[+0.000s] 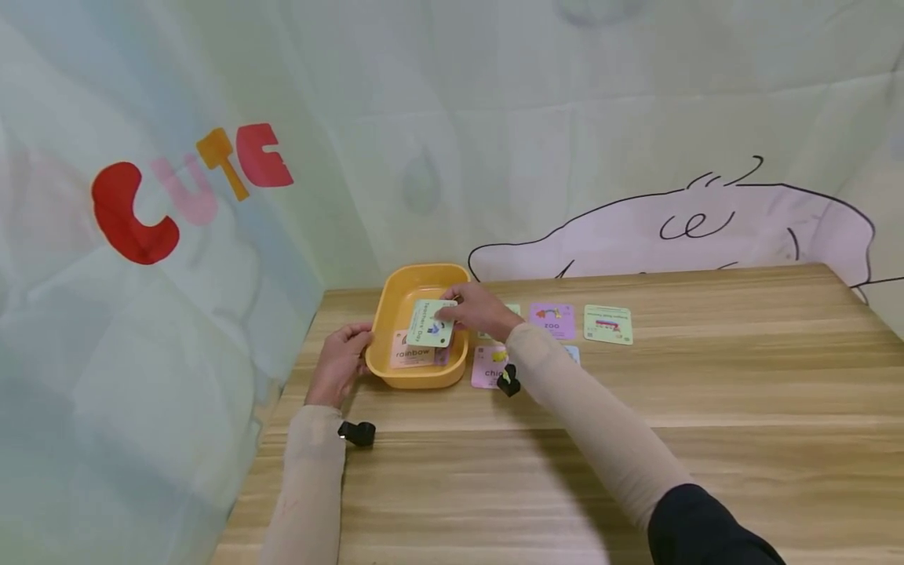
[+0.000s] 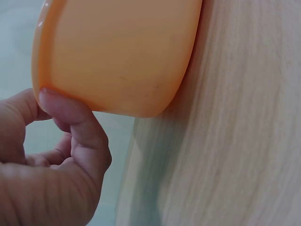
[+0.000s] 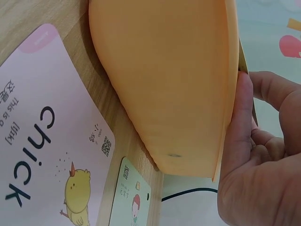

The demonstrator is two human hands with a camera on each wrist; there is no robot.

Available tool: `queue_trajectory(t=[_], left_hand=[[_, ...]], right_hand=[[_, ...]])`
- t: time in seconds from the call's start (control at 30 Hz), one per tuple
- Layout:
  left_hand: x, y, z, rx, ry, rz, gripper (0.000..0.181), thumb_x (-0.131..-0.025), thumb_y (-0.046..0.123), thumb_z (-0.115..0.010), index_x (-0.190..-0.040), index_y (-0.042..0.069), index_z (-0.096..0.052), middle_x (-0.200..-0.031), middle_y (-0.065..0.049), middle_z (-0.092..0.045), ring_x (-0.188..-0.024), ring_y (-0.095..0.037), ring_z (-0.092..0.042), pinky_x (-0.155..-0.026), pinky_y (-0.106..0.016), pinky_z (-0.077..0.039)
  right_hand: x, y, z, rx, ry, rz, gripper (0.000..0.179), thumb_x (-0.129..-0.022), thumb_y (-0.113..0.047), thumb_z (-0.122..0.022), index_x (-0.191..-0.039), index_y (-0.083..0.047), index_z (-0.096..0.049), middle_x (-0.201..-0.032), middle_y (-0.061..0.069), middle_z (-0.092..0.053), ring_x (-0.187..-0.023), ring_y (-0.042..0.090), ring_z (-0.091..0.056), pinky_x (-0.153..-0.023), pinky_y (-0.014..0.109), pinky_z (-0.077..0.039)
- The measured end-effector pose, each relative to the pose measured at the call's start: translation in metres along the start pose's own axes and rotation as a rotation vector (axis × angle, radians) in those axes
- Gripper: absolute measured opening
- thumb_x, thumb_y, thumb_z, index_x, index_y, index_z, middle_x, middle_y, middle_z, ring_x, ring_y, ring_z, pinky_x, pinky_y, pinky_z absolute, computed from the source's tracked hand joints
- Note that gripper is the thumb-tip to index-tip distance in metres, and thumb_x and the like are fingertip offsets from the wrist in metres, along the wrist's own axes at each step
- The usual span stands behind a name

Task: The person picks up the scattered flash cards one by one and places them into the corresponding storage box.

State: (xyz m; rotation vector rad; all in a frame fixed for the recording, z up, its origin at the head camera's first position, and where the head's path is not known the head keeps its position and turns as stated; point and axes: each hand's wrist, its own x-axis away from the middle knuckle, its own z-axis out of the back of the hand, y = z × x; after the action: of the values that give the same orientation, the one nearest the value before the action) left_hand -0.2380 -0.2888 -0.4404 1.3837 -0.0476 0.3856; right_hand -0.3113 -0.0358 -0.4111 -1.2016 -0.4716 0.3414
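A yellow-orange plastic basin (image 1: pixel 381 345) stands at the table's left end. My left hand (image 1: pixel 342 362) pinches its left rim between thumb and fingers, as the left wrist view shows up close. Over the basin my right hand (image 1: pixel 480 308) pinches a pale green "Teachers' Day" card (image 1: pixel 427 328) at one edge. Below that card, a "rainbow" card (image 1: pixel 410 355) lies inside the basin, with a purple card (image 1: pixel 442 355) partly hidden beside it. In the right wrist view, the basin wall (image 3: pixel 164 84) hides most of the held card.
Right of the basin lie a "chick" card (image 1: pixel 487 373), a purple "zoo" card (image 1: pixel 552 320) and a green card (image 1: pixel 608 325). Another green card (image 3: pixel 130 197) and a bluish one are partly covered by my right arm. A printed curtain (image 1: pixel 395 157) hangs behind the wooden table (image 1: pixel 706 408).
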Motion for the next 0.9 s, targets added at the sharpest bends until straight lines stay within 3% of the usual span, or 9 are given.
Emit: queue_trajectory(t=[0.3, 0.6, 0.9], left_hand=[[-0.0002, 0.0004, -0.0004, -0.013, 0.006, -0.001, 0.036, -0.105, 0.021, -0.054, -0.137, 0.004, -0.056, -0.116, -0.009, -0.057, -0.083, -0.013, -0.056, -0.056, -0.020, -0.047], [-0.0001, -0.0032, 0.0003, -0.019, 0.013, 0.016, 0.035, -0.106, 0.021, -0.052, -0.137, 0.005, -0.056, -0.118, -0.008, -0.056, -0.087, -0.013, -0.055, -0.057, -0.021, -0.047], [-0.0015, -0.0019, -0.0006, -0.033, 0.011, -0.003, 0.035, -0.106, 0.021, -0.052, -0.137, 0.005, -0.056, -0.118, -0.009, -0.057, -0.084, -0.012, -0.055, -0.056, -0.020, -0.047]], right_hand=[[-0.0014, 0.0019, -0.0002, 0.021, 0.010, 0.004, 0.020, -0.095, -0.016, -0.071, -0.113, -0.007, -0.068, -0.110, 0.009, -0.069, -0.093, 0.020, -0.067, -0.093, 0.044, -0.056], [-0.0024, 0.0045, -0.0022, -0.040, -0.011, -0.003, 0.021, -0.096, -0.014, -0.071, -0.113, -0.004, -0.066, -0.110, 0.012, -0.068, -0.094, 0.020, -0.068, -0.098, 0.048, -0.053], [-0.0021, 0.0043, -0.0009, -0.001, 0.002, 0.003, 0.018, -0.096, -0.017, -0.071, -0.110, -0.006, -0.068, -0.106, 0.009, -0.071, -0.089, 0.018, -0.066, -0.096, 0.048, -0.054]])
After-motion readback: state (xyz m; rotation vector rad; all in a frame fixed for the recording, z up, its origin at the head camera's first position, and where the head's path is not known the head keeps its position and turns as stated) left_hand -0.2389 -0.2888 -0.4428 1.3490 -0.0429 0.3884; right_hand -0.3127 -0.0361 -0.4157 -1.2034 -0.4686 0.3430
